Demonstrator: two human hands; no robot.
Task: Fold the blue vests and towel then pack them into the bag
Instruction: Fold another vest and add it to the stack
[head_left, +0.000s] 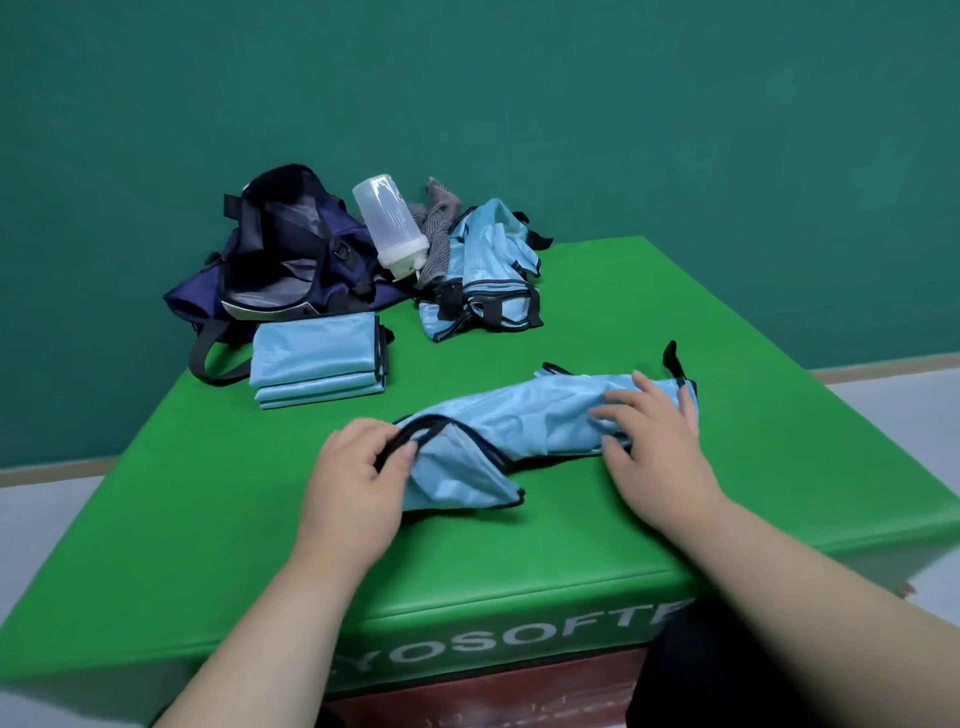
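Observation:
A light blue vest (524, 421) with black trim lies crumpled across the middle of the green mat. My left hand (353, 483) pinches its black-edged strap at the near left end. My right hand (649, 441) rests flat on the vest's right part, fingers spread. A stack of folded blue vests (317, 358) sits at the far left, beside an open navy bag (291, 260). More unfolded blue vests (488, 275) are heaped at the back, with a grey striped towel (439, 228) bunched behind them.
A clear plastic bottle (392, 228) leans between the bag and the towel. The green mat (675, 519) tops a box whose front edge is just below my wrists. A teal wall stands behind.

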